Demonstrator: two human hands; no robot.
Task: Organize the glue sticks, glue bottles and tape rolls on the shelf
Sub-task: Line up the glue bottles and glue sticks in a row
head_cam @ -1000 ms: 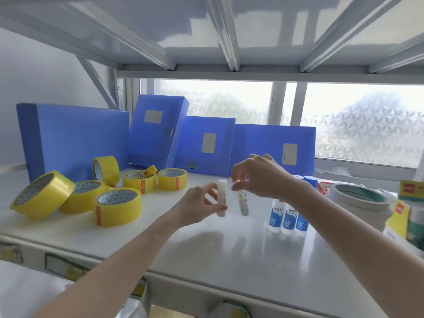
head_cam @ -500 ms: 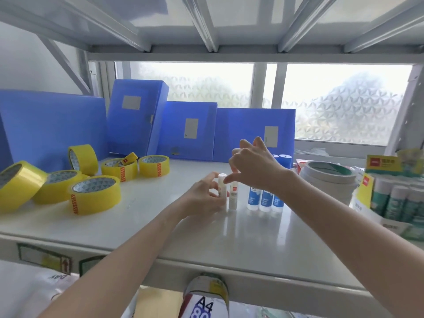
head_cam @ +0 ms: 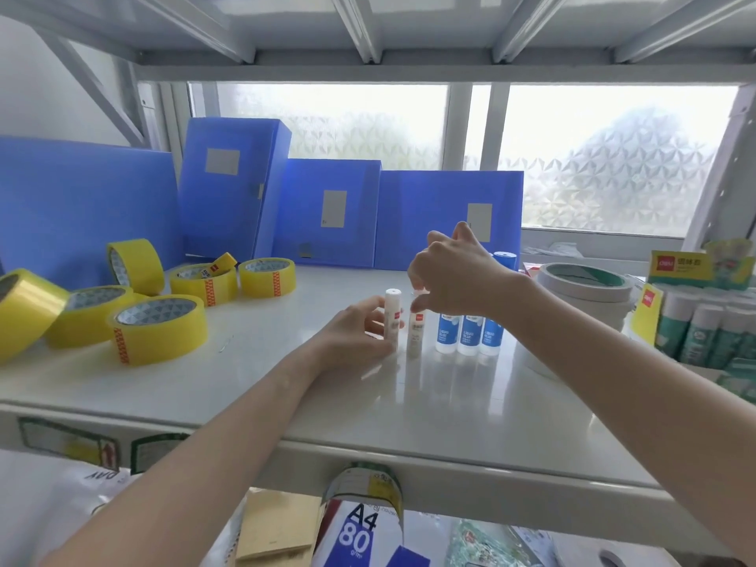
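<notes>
While both hands worked at the middle of the shelf [head_cam: 204, 386], the head view showed two white glue sticks standing upright just left of three blue-labelled glue bottles [head_cam: 467, 334]. The left hand [head_cam: 352, 337] curled its fingers round the left glue stick [head_cam: 392, 317], gripping the barrel low down. The right hand [head_cam: 454, 276] pinched the cap of the right glue stick [head_cam: 415, 335] from above, other fingers lifted. Such sticks looked light, rigid and smooth, likely to topple, so a mid-barrel hold seemed safest. Yellow tape rolls [head_cam: 159, 327] lay well apart to the left.
</notes>
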